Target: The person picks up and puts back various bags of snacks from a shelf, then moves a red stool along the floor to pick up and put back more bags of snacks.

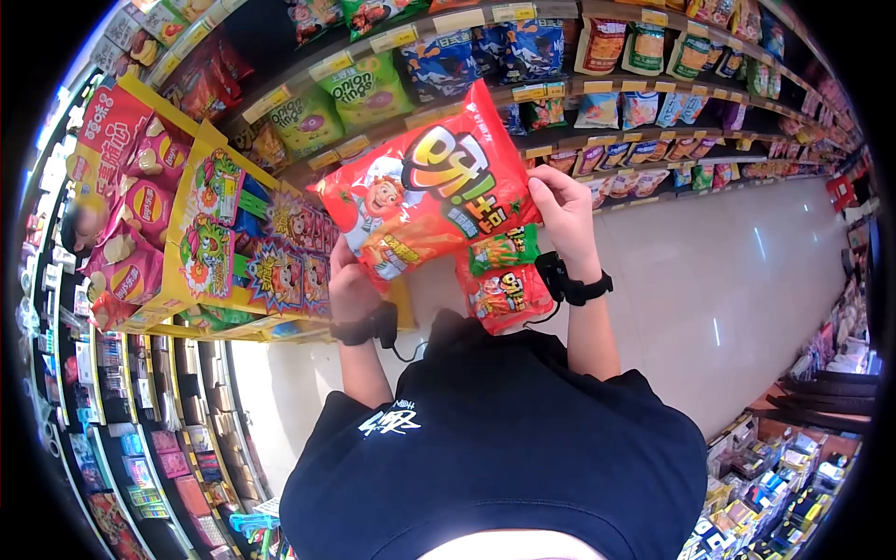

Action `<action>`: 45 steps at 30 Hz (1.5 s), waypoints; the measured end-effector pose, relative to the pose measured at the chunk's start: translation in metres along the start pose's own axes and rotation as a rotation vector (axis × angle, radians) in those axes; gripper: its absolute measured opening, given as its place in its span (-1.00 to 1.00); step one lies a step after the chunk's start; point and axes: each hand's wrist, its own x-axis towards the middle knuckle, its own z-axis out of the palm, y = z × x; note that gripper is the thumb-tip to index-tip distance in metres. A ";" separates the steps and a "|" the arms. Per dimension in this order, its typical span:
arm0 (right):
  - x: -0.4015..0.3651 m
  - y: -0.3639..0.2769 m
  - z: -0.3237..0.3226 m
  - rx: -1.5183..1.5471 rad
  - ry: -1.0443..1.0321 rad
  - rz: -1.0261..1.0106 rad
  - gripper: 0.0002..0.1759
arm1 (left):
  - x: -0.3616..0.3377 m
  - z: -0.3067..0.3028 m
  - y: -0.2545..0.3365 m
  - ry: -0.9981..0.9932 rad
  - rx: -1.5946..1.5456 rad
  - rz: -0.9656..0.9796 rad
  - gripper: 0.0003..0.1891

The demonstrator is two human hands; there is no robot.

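- I see the big red snack bag (425,187) held up between both hands, in front of the far shelves (373,89), with its printed front facing me.
- The left hand (350,280) is closed on its lower left corner, mostly hidden behind the pack.
- The right hand (563,217) is closed on its right edge.
- The bag's long axis rises from lower left to upper right. Both hands touch it, neither nearer.
- A smaller red bag (504,285) hangs just below the right hand, touching the big one. I cannot tell which fingers hold it.
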 end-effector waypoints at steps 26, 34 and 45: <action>0.010 0.041 0.013 -0.062 -0.016 0.120 -0.78 | -0.016 -0.026 0.020 0.094 0.193 0.011 -0.95; -0.003 0.048 0.021 -0.015 -0.096 0.211 -0.75 | -0.045 -0.048 0.021 0.181 0.291 0.015 -0.93; -0.035 0.041 0.040 -0.010 -0.005 0.223 -0.75 | -0.076 -0.071 0.019 0.163 0.241 -0.009 -0.94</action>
